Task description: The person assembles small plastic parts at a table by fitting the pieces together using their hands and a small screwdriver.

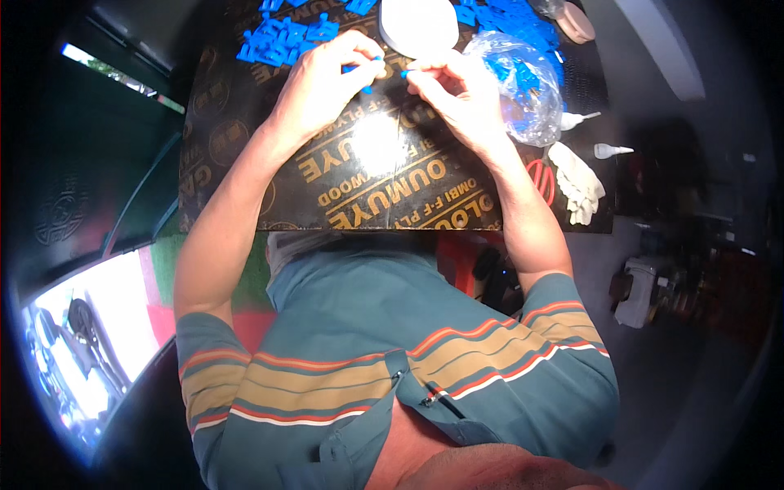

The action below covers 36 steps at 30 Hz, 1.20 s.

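Observation:
Over the dark printed board tabletop [359, 175], my left hand [324, 84] is closed on a blue plastic piece [367, 89], of which bits show below and beside the fingertips. A short gap to the right, my right hand [461, 91] pinches a small blue part [404, 74] between thumb and finger; most of it is hidden. Loose blue plastic pieces [282, 41] lie in a heap beyond my left hand. Close to the right hand's outer side sits a clear plastic bag [531, 106] with blue pieces in it.
A white rounded container [419, 28] stands at the back, with more blue pieces [514, 18] right of it and a pink round lid [576, 24]. Along the right lie white nozzle-tipped items [611, 151], a whitish crumpled cloth or glove [577, 181] and red loop handles [541, 181].

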Tool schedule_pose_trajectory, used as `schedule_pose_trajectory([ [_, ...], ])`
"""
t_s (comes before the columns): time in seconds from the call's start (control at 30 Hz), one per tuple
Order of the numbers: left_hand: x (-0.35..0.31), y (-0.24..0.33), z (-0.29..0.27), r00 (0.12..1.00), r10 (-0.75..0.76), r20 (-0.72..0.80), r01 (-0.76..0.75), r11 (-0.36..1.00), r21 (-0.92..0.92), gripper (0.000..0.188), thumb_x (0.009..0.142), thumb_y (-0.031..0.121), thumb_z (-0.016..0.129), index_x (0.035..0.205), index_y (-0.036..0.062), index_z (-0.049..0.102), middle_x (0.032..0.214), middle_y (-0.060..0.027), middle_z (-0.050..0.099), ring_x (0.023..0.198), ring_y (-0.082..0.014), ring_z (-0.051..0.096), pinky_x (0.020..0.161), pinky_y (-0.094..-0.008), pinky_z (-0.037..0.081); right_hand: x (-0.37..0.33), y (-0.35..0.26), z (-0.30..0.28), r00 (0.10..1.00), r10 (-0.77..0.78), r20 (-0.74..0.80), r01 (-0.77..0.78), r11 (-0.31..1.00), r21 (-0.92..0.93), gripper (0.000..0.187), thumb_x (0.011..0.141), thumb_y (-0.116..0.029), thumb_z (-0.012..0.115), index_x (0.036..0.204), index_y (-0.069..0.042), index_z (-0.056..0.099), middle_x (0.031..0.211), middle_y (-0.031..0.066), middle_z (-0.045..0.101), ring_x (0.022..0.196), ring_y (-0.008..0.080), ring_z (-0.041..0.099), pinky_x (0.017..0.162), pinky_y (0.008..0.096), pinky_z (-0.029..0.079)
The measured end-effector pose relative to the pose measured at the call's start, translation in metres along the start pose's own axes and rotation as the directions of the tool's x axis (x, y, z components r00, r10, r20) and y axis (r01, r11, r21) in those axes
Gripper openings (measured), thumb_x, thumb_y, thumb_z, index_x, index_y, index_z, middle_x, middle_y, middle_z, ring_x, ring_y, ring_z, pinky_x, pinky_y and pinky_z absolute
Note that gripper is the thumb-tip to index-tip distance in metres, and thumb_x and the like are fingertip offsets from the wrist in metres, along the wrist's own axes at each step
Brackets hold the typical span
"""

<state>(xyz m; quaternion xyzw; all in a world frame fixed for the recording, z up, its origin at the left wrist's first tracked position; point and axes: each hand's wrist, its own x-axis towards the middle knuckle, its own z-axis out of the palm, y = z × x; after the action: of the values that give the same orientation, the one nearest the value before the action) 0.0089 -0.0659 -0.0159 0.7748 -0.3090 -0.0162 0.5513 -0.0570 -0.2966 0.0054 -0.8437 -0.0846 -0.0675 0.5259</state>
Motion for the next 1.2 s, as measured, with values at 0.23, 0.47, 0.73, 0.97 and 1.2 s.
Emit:
schedule_pose_trajectory([
  [0.23, 0.002, 0.012, -0.001, 0.996, 0.084, 0.006, -0.082, 0.962, 0.261, 0.018, 0.092, 0.016, 0.076, 0.107, 0.0058, 0.074, 0.098, -0.0049, 0.074, 0.095, -0.0178, 0.066, 0.087, -0.0334, 0.052, 0.01, 0.007, -0.019, 0.98, -0.125, -0.156, 0.105, 0.986, -0.13, 0.018, 0.097, -0.013, 0.076, 0.113, -0.005, 0.073, 0.091, 0.0022, 0.075, 0.081, 0.0069, 0.068, 0.074, 0.0225, 0.054],
  [0.47, -0.002, 0.019, -0.003, 0.999, 0.051, 0.006, -0.051, 0.958, 0.281, 0.025, 0.089, 0.013, 0.077, 0.113, 0.0062, 0.072, 0.103, -0.008, 0.074, 0.102, -0.0225, 0.067, 0.094, -0.0365, 0.052, 0.018, 0.027, -0.05, 0.926, -0.161, -0.341, 0.186, 0.982, 0.04, 0.016, 0.096, -0.015, 0.075, 0.107, -0.003, 0.074, 0.09, 0.002, 0.074, 0.083, 0.0059, 0.065, 0.077, 0.023, 0.053],
  [0.73, -0.008, 0.026, -0.009, 0.998, 0.043, 0.034, -0.052, 0.936, 0.347, 0.023, 0.089, 0.013, 0.076, 0.111, 0.006, 0.074, 0.104, -0.0097, 0.074, 0.103, -0.0245, 0.068, 0.095, -0.0373, 0.052, 0.02, 0.036, -0.068, 0.902, -0.149, -0.404, 0.148, 0.988, -0.033, 0.015, 0.097, -0.016, 0.074, 0.107, -0.005, 0.074, 0.088, -0.0009, 0.073, 0.08, 0.0032, 0.063, 0.072, 0.0201, 0.051],
  [0.97, -0.005, 0.024, -0.011, 0.974, 0.226, 0.017, -0.215, 0.895, 0.39, 0.014, 0.092, 0.012, 0.071, 0.104, 0.0066, 0.074, 0.1, -0.0093, 0.074, 0.096, -0.0296, 0.066, 0.09, -0.0406, 0.051, 0.015, 0.038, -0.106, 0.862, -0.058, -0.504, 0.04, 0.998, -0.046, 0.019, 0.099, -0.022, 0.074, 0.109, -0.006, 0.075, 0.088, 0.0045, 0.078, 0.076, 0.0079, 0.07, 0.067, 0.0238, 0.055],
  [1.2, -0.002, 0.027, -0.012, 0.968, 0.252, -0.003, -0.23, 0.888, 0.397, 0.017, 0.092, 0.009, 0.069, 0.108, 0.0064, 0.074, 0.104, -0.0102, 0.074, 0.099, -0.0299, 0.067, 0.093, -0.0408, 0.051, -0.006, 0.08, -0.149, 0.84, -0.004, -0.542, -0.12, 0.974, -0.193, 0.02, 0.094, -0.024, 0.078, 0.104, -0.007, 0.079, 0.089, 0.0046, 0.079, 0.083, 0.0113, 0.073, 0.078, 0.0279, 0.057],
])
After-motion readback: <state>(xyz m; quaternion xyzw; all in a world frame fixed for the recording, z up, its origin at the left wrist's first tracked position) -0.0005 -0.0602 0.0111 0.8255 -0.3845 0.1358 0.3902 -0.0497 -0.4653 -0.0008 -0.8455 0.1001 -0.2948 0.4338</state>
